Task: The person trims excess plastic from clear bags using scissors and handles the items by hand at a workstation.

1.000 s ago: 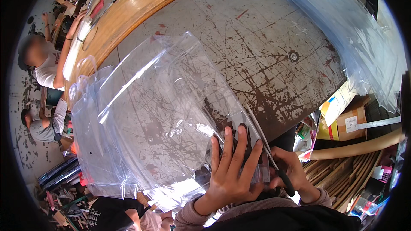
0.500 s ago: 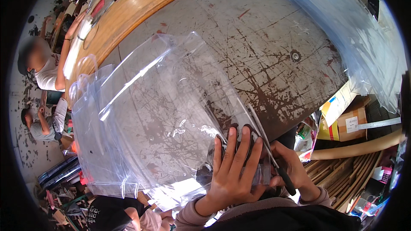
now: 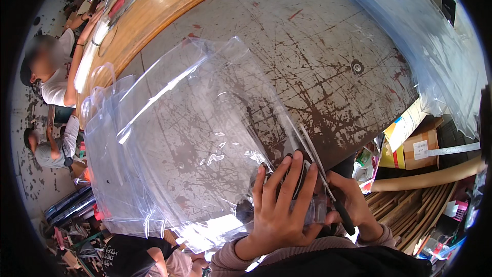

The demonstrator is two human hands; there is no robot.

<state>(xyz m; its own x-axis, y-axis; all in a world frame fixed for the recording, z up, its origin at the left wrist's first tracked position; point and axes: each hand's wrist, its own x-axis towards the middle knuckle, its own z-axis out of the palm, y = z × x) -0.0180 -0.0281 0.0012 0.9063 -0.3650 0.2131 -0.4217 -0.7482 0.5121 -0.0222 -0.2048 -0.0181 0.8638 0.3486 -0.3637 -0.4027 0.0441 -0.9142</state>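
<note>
Hands bear down on the near corner of a clear bag at a scarred bench

Little has shifted over the last second: the clear bag point(image 3: 189, 138) lies as before across the metal table point(image 3: 328, 51), so the work stays at this corner. The left hand point(image 3: 279, 210) is spread, fingers pressing the bag's edge flat over something dark, too hidden to name. The right hand point(image 3: 353, 208) is curled round a dark handle, its blade point(image 3: 312, 149) laid along the bag's right edge
</note>
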